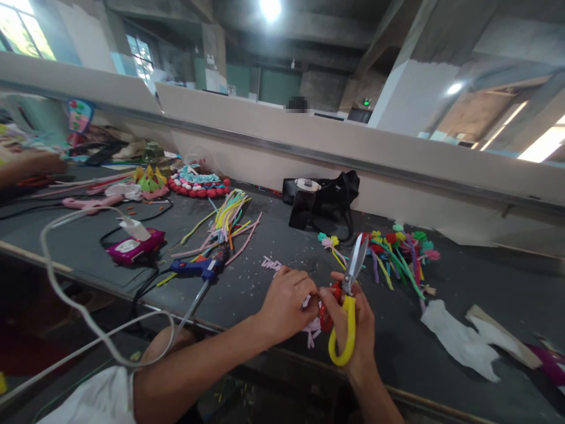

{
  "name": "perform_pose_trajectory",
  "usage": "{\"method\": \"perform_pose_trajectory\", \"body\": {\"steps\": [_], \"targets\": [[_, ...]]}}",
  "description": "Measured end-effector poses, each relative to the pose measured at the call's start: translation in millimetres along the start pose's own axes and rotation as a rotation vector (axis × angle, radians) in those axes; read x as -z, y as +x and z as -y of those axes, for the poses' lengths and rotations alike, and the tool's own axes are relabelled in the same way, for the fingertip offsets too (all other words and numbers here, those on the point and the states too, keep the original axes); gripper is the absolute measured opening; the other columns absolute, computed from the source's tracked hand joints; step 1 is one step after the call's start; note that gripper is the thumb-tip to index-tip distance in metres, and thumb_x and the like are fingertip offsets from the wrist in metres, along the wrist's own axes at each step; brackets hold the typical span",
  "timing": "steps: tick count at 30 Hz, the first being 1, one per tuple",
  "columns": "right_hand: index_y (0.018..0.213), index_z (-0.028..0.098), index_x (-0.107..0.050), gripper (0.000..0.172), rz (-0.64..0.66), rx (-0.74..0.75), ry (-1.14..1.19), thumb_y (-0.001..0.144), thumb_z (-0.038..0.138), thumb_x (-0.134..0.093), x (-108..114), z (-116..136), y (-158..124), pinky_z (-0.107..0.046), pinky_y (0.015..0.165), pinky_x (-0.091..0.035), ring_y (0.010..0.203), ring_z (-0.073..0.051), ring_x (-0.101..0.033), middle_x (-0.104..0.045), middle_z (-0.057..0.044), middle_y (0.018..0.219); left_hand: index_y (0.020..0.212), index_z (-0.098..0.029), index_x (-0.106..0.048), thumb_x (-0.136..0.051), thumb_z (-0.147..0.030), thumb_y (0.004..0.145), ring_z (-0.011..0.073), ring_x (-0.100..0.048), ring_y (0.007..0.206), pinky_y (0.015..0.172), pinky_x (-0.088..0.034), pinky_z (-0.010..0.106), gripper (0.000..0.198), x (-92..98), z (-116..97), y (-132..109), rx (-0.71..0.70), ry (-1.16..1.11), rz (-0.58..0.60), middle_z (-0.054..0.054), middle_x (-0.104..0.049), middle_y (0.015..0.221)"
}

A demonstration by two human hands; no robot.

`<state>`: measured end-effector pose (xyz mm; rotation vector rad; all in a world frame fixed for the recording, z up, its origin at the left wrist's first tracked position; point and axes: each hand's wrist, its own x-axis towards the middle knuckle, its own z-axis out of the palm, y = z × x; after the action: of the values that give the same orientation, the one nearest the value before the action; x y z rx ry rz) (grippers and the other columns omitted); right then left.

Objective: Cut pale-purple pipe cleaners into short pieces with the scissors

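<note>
Yellow-handled scissors (350, 306) stand blades-up in the right hand (359, 338), which is closed round their loops at the dark grey table's (441, 377) front edge. The left hand (286, 306) pinches fuzzy pink pipe-cleaner pieces (312, 335) (just beside the red loop). Bare tabletop lies ahead, between a blue glue gun (198, 268) and a limp white glove (459, 341).

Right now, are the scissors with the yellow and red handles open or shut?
Shut: the yellow-and-red-handled steel scissors show their blades lying together as one strip, pointing up from the right hand.
</note>
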<state>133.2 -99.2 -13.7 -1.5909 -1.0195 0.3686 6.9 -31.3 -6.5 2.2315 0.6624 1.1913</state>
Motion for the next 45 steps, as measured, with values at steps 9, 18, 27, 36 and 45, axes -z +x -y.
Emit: {"method": "perform_pose_trajectory", "body": {"steps": [9, 18, 27, 36, 45], "targets": [[0.111, 0.018, -0.058, 0.046, 0.019, -0.049, 0.123, 0.072, 0.04, -0.066, 2, 8, 3, -0.022, 0.044, -0.045, 0.046, -0.01, -0.054, -0.063, 0.003, 0.068, 0.064, -0.017, -0.067, -0.065, -0.024, 0.07, 0.0144, -0.049, 0.06, 0.061, -0.035, 0.027, 0.009, 2.9, 2, 6, 0.581, -0.619, 0.154, 0.0, -0.059, 0.061], [0.114, 0.017, -0.058, 0.044, 0.068, 0.071, -0.013, 0.079, 0.043, -0.062, 5, 0, 3, -0.023, 0.052, -0.049, 0.054, -0.013, -0.06, -0.067, -0.002, 0.076, 0.061, -0.016, -0.069, -0.071, -0.02, 0.063, 0.0105, -0.045, 0.057, 0.058, -0.033, 0.024, 0.005, 4.8, 6, 9, 0.704, -0.894, 0.153, 0.0, -0.058, 0.058], [0.11, 0.018, -0.061, 0.034, 0.133, 0.256, -0.385, 0.087, 0.04, -0.052, -8, -16, -15, -0.024, 0.063, -0.048, 0.068, -0.016, -0.065, -0.07, -0.004, 0.084, 0.067, -0.017, -0.065, -0.072, -0.02, 0.067, 0.0069, -0.044, 0.053, 0.065, -0.04, 0.022, 0.008, 12.5, 7, 17, 0.739, -1.217, -0.265, -0.005, -0.05, 0.055], [0.108, 0.022, -0.063, 0.027, 0.171, 0.27, -0.481, 0.086, 0.032, -0.051, -16, -18, -22, -0.025, 0.068, -0.047, 0.076, -0.017, -0.067, -0.071, -0.001, 0.087, 0.069, -0.015, -0.064, -0.071, -0.02, 0.07, 0.007, -0.047, 0.06, 0.063, -0.039, 0.021, 0.009, 13.0, 10, 17, 0.651, -1.241, -0.334, -0.002, -0.056, 0.066], [0.107, 0.021, -0.064, 0.028, 0.136, 0.288, -0.521, 0.087, 0.032, -0.048, -17, -19, -24, -0.025, 0.064, -0.046, 0.072, -0.018, -0.067, -0.072, -0.003, 0.084, 0.067, -0.016, -0.064, -0.074, -0.023, 0.067, 0.0079, -0.047, 0.061, 0.063, -0.038, 0.02, 0.012, 13.1, 5, 16, 0.666, -1.186, -0.361, -0.003, -0.054, 0.062]]}}
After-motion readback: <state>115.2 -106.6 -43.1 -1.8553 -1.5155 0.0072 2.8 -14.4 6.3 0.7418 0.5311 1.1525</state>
